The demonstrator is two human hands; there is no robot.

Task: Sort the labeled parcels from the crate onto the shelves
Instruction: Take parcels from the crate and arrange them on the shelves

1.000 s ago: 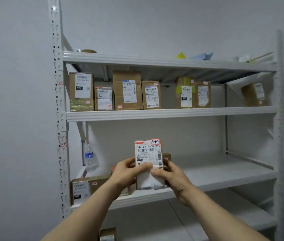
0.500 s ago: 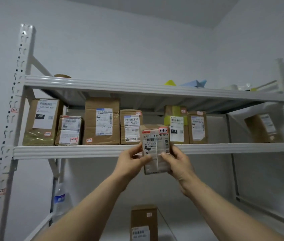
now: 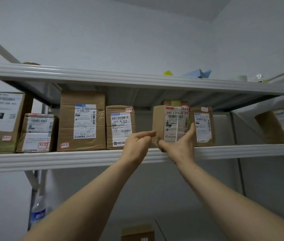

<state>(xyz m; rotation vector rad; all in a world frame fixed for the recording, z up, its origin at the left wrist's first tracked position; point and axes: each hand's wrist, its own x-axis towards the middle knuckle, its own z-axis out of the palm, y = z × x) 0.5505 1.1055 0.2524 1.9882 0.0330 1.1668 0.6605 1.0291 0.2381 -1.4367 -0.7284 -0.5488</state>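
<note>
The parcel (image 3: 171, 122) marked 3-1-5 is held upright right of centre, long axis vertical, label turned to the camera, over the shelf (image 3: 68, 160) edge between the 3-1-4 box (image 3: 120, 127) and another box (image 3: 203, 127). It is gripped by the right hand (image 3: 177, 146); its left side is touched by the left hand's (image 3: 137, 142) straight fingertips.

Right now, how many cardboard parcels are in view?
9: four parcels left of the held parcel, one behind it, one beside it, one far right, one below. Others may be hidden.
</note>
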